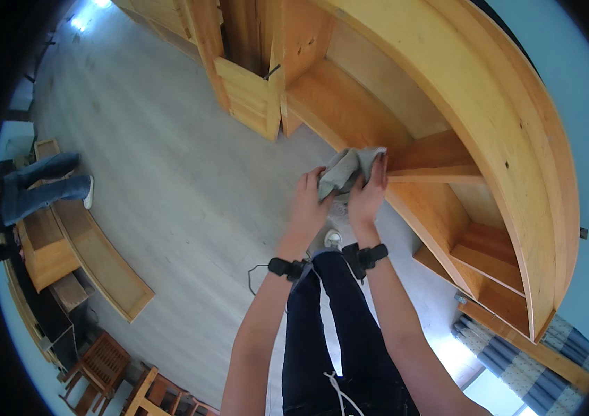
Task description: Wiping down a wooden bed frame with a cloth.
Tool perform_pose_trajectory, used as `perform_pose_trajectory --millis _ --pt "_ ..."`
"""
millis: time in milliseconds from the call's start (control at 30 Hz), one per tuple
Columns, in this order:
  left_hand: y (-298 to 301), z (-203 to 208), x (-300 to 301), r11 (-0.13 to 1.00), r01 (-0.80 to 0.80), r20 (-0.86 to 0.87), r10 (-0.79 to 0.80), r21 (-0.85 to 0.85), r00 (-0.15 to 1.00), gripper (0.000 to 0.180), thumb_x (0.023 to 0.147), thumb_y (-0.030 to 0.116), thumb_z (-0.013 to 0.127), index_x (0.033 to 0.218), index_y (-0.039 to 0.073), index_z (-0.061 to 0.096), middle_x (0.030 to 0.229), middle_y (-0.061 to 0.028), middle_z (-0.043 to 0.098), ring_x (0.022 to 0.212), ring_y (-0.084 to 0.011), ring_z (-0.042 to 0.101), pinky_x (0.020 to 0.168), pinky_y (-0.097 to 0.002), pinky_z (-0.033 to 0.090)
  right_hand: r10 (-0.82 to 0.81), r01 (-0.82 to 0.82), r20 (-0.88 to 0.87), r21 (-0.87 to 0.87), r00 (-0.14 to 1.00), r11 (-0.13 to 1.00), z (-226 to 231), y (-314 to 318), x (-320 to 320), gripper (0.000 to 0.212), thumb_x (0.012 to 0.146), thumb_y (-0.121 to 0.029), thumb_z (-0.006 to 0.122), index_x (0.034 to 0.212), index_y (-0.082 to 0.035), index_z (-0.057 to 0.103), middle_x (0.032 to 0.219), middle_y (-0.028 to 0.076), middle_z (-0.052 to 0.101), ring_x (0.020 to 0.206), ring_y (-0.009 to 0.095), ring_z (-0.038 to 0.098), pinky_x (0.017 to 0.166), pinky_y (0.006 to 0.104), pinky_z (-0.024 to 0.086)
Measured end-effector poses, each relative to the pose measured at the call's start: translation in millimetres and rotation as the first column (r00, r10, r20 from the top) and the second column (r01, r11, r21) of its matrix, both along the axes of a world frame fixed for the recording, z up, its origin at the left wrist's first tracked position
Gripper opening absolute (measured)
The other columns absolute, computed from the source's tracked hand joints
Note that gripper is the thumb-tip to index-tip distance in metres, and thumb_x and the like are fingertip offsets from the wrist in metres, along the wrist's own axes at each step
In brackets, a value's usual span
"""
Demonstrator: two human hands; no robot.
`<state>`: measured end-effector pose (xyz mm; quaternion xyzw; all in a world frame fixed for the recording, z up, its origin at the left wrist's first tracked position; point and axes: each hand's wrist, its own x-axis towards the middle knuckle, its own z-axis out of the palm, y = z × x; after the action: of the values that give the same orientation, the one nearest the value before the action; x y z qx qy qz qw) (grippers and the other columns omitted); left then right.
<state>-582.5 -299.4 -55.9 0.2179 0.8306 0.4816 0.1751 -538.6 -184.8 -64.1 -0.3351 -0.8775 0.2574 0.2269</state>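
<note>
A crumpled grey cloth (342, 173) is held up in front of me, between both hands. My left hand (312, 201) grips its left side with the fingers closed. On the other side, my right hand (369, 194) has its fingers pressed round the cloth's right edge. Just right of the cloth stands a tall wooden shelf unit (440, 173) with open compartments; my right hand is close to the front edge of one shelf board, and whether it touches is unclear. Black bands are strapped round both wrists.
An opened wooden cabinet door (249, 97) stands out at the far side. A person in jeans (48, 187) is at the left, beside a long wooden panel (104, 253). Wooden chairs (100, 367) stand at lower left. A checked curtain (516, 367) hangs at lower right.
</note>
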Motion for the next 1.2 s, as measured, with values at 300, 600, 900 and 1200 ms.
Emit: perform_pose_trajectory --millis 300,600,900,1200 --pt "102.2 -38.1 -39.4 0.974 0.202 -0.139 -0.215 -0.102 0.967 0.055 0.078 0.015 0.055 0.127 0.0 0.034 0.127 -0.0186 0.041 0.121 -0.0326 0.034 0.101 -0.039 0.028 -0.208 0.212 0.159 -0.012 0.965 0.977 -23.2 53.2 -23.5 0.059 0.083 -0.019 0.048 0.131 0.006 0.023 0.134 0.033 0.019 0.125 0.045 0.022 0.103 0.0439 0.023" --pt "116.6 -53.7 -67.2 0.941 0.265 -0.253 -0.315 -0.213 0.915 0.049 0.082 0.027 0.05 0.122 0.001 0.04 0.116 -0.0157 0.049 0.112 -0.0319 0.042 0.1 -0.0395 0.027 -0.26 0.333 0.331 -0.184 0.907 0.925 -2.6 51.1 -60.9 0.06 0.081 -0.02 0.047 0.128 0.01 0.025 0.132 0.035 0.022 0.123 0.045 0.024 0.104 0.0461 0.022" --pt "95.7 -56.5 -89.5 0.989 0.067 -0.244 -0.097 -0.129 0.965 0.046 0.074 0.013 0.055 0.117 -0.001 0.043 0.106 -0.0171 0.05 0.098 -0.0327 0.047 0.088 -0.0388 0.036 -0.177 0.172 0.406 0.05 0.896 0.984 -26.0 54.7 -91.6 0.061 0.079 -0.023 0.052 0.131 -0.001 0.028 0.136 0.024 0.027 0.124 0.039 0.029 0.101 0.0455 0.027" --pt "40.1 -61.5 -152.0 0.959 0.075 -0.111 -0.109 -0.272 0.988 0.039 0.076 0.01 0.054 0.11 -0.006 0.041 0.107 -0.0219 0.046 0.102 -0.0384 0.044 0.085 -0.0427 0.038 0.067 -0.139 0.321 0.205 0.945 0.969 -48.3 29.7 -157.1 0.065 0.074 -0.029 0.055 0.13 -0.006 0.033 0.139 0.018 0.024 0.125 0.038 0.027 0.103 0.0462 0.022"
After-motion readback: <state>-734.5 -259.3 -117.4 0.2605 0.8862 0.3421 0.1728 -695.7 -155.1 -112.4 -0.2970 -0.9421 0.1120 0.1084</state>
